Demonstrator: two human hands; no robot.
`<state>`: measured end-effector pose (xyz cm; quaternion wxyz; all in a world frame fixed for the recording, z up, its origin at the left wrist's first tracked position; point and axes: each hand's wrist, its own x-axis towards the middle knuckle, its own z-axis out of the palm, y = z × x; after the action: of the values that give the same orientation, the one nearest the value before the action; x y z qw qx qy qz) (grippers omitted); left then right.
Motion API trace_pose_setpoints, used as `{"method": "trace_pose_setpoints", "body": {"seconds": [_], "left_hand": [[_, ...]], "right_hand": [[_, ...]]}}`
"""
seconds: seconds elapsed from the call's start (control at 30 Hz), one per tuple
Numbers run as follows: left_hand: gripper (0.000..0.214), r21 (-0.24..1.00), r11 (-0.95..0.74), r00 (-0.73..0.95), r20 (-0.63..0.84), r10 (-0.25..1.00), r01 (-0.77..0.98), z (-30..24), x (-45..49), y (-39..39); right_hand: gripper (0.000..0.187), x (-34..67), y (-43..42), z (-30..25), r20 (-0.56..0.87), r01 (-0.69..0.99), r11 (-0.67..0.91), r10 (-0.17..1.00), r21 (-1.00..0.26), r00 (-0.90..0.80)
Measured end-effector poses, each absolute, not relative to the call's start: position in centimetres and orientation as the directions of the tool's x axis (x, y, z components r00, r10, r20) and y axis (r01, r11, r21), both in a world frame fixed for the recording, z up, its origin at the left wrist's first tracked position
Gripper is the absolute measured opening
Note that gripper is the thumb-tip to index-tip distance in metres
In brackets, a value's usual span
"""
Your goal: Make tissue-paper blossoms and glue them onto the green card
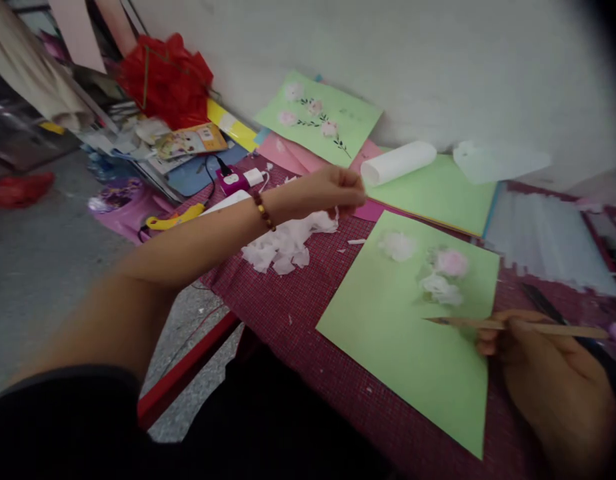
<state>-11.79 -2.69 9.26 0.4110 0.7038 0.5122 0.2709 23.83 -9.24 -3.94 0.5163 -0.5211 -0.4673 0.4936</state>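
Observation:
In my right hand [553, 373] is a wooden pencil [533, 327], its tip pointing left over a light green sheet of paper [388, 320]. On the upper part of that sheet sit a white tissue-like flower [398, 246], a pink one [452, 263] and another white one [442, 289]. My left hand [341, 190] is raised beyond the sheet's upper left corner, fingers curled together. Whatever those fingers may hold is hidden. Below its wrist lies a pile of torn white tissue paper [288, 243].
A green sheet with pink flowers and dark leaves [318, 120] leans at the wall. Near it lie a white paper roll [401, 163] and pale tissue sheets [543, 233]. A yellow glue gun [175, 219], purple socket block [231, 179] and red plastic bag [168, 80] are at left.

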Motion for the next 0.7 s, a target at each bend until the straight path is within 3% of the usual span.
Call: {"method": "trace_pose_setpoints", "body": {"seconds": [0.1,0.27,0.37,0.47,0.6,0.7], "left_hand": [[0.006,0.663,-0.285,0.471,-0.117,0.874,0.692,7.4,-14.7,-6.1],[0.016,0.129,-0.421,0.426,-0.009,0.905,0.898,3.6,-15.5,-11.2],[0.016,0.008,-0.384,0.383,0.036,0.923,0.923,2.0,-15.0,-12.0],[0.014,0.098,-0.305,0.303,0.034,0.952,0.947,1.8,-15.4,-11.4],[0.012,0.528,-0.120,0.171,-0.049,0.984,0.841,4.2,-16.2,-10.2],[0.010,0.766,-0.070,0.266,-0.135,0.954,0.639,6.8,-15.2,-9.7]], "right_hand": [[0.011,24.5,-9.0,-5.5,-0.035,0.011,-0.037,0.991,-0.999,0.132],[0.013,25.2,-8.5,-7.1,-0.033,0.048,-0.041,0.985,-0.998,0.172],[0.013,25.1,-8.4,-6.7,-0.022,0.037,-0.026,0.994,-0.999,0.104],[0.011,24.6,-8.4,-5.8,0.025,0.033,0.023,0.999,-0.999,0.044],[0.018,24.1,-8.5,-5.1,0.040,0.017,0.039,0.999,-0.999,0.033],[0.020,23.6,-8.9,-4.5,-0.025,-0.019,-0.023,0.995,-1.000,0.095]]}}
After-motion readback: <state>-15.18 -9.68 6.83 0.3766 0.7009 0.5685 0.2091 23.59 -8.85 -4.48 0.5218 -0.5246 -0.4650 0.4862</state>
